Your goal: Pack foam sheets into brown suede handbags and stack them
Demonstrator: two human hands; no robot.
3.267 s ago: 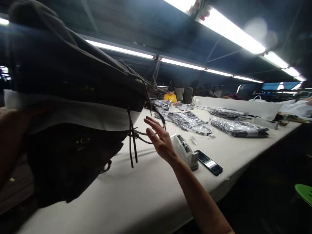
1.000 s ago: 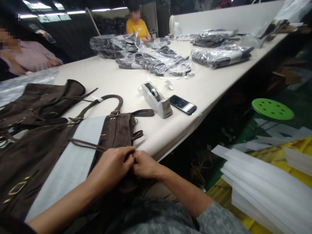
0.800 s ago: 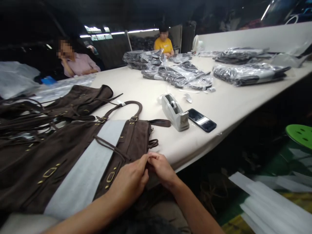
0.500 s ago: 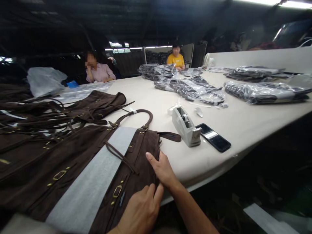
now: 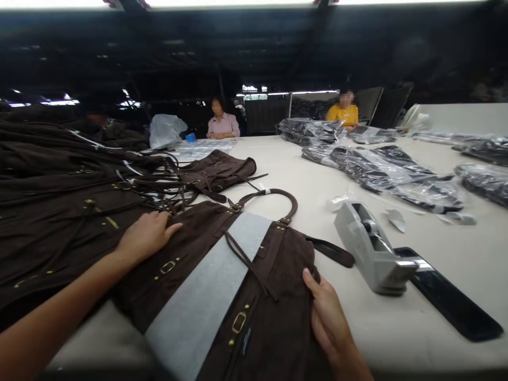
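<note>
A dark brown suede handbag (image 5: 278,286) lies flat on the cream table (image 5: 309,185), wrapped by a white paper band (image 5: 206,291); its handle (image 5: 278,198) arches toward the far side. My left hand (image 5: 146,235) rests flat on the bag's left part, fingers stretched out. My right hand (image 5: 327,315) lies along the bag's right edge, thumb on the suede, fingers mostly hidden behind it. More brown bags (image 5: 59,190) are piled at the left.
A grey tape dispenser (image 5: 371,248) and a black phone (image 5: 450,301) sit right of the bag. Several plastic-wrapped dark packs (image 5: 381,169) lie further back. Two people sit at the far end: one in pink (image 5: 223,124), one in yellow (image 5: 343,112).
My hands, pinched together at the bag's near edge a second ago, have parted: the left moved up and left onto the bag, the right along its right edge. The view has tilted up.
</note>
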